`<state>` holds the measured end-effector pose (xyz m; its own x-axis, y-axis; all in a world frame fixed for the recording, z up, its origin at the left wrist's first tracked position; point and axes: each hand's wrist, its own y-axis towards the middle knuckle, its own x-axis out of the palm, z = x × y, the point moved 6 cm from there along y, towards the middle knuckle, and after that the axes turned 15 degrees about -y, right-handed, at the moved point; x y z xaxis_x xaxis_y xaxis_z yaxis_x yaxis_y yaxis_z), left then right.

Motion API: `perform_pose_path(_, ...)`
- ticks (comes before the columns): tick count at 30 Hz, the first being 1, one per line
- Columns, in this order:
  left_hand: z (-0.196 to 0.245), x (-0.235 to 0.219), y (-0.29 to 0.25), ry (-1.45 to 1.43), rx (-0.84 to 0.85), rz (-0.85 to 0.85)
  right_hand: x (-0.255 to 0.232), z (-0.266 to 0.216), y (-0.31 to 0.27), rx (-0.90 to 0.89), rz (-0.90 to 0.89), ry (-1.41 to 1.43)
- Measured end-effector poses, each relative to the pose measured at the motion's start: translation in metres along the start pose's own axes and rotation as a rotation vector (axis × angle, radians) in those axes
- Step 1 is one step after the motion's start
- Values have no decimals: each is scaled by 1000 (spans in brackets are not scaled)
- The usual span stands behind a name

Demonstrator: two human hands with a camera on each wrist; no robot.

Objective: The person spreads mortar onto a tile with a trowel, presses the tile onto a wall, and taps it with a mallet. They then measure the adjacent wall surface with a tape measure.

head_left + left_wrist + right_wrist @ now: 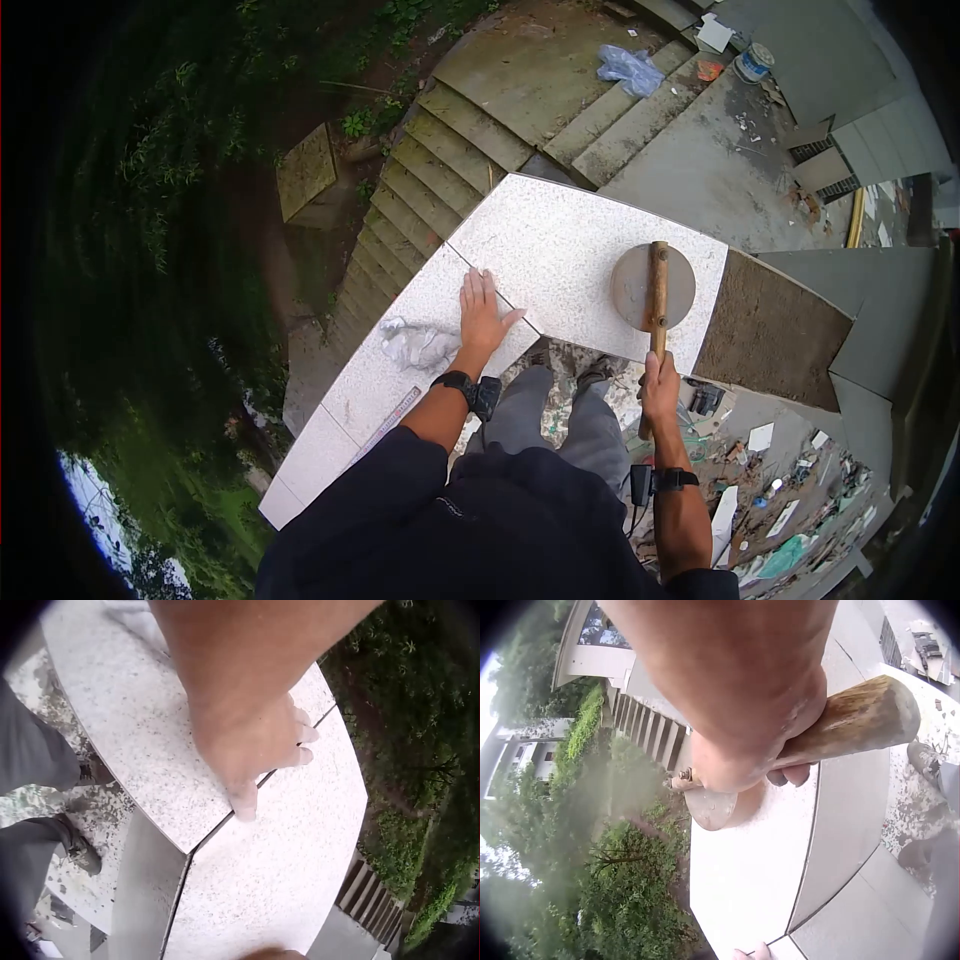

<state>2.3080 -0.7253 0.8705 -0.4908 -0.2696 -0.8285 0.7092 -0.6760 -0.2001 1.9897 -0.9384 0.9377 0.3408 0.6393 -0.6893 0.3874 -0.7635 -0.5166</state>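
My left hand (482, 312) lies flat, fingers straight, on the white speckled stone slabs, across the joint (217, 825) between the left slab (390, 385) and the right slab (560, 245). In the left wrist view the left hand's fingers (300, 746) press on both slabs. My right hand (658, 385) grips the wooden handle (855, 720) of a mallet, whose round grey head (635, 287) rests on the right slab. The right wrist view shows the mallet head (720, 806) touching the slab (757, 862).
A crumpled white rag (418, 345) and a ruler (390, 420) lie on the left slab. Bare brown mortar (770, 330) continues right of the slabs. Concrete steps (440, 170) descend beyond. Rubble and scraps (780, 480) cover the ground by my feet (600, 370).
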Motion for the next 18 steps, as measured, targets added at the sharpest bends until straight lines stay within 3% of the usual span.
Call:
perform_pose_path(4,6,-2,2,19,-77,-34,26,-37,0,-119,-24,-86)
perform_pose_path(11,8,-5,2,20,-51,-20,46,-69,8,-128,-45,-113)
perform_pose_path(18,5,0,3,8,-49,-8,50,-74,2,-145,-70,-159)
